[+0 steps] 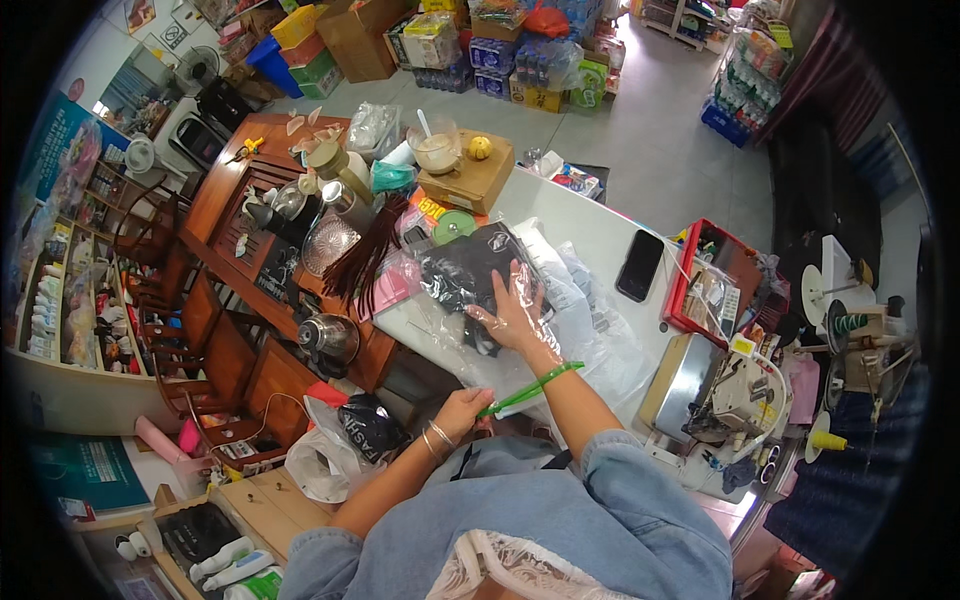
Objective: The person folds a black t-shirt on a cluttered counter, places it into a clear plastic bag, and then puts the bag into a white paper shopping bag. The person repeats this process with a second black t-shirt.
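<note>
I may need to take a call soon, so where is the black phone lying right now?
In the head view the black phone lies flat on the white table, to the person's right, between the clear plastic bags under the right hand and the red tray.

Bare tabletop (590,235) beyond the clear bags (590,330) lies open; phone (640,265) and red basket (690,285) crowd its right.

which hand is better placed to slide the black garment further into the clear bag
Right, probably. The right hand lies flat inside the clear plastic bag, on the black garment. The left hand is back at the near table edge, its fingers gripping the bag's opening.
</note>
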`<state>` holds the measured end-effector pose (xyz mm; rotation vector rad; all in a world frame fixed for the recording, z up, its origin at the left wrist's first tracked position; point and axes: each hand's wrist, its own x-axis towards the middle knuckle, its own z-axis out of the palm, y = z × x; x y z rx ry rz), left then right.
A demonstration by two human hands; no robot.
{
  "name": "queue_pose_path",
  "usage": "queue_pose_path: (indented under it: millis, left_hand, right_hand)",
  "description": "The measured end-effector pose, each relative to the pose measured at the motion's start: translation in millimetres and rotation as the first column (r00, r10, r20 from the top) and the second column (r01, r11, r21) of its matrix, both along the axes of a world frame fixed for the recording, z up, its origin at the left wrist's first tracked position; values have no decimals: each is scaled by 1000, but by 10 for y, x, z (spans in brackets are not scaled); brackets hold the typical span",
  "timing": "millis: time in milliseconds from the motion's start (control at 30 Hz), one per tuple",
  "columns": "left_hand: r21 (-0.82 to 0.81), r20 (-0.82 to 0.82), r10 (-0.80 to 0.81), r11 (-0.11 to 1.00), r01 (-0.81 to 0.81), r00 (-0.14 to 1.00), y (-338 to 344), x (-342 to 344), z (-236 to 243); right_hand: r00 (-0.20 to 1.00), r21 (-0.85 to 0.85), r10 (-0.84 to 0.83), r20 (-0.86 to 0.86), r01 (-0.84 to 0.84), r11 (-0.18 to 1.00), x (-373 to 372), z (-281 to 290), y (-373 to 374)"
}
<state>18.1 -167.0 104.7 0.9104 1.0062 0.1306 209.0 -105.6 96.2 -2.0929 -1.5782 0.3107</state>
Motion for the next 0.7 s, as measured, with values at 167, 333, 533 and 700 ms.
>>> queue_pose_path:
  millis: [167,333,533,700]
  left_hand:
    - [-205,-135,197,953,-222,971,-188,-192,-268]
    - [-238,-105,187,949,-208,977,-173,-261,-362]
    - [-265,-166,194,936,-233,967,-202,-386,-420]
    - [-293,-119,205,928,-231,972,-288,-507,-503]
  right_hand:
    - [975,217,157,159,-190,957,-44,-396,-267]
    - [878,159,475,-58,-462,873,-312,-419,-255]
    - [845,30,499,193,-513,858,-216,-450,-608]
    - [858,-88,60,-510,-122,989,-511,-482,-1758]
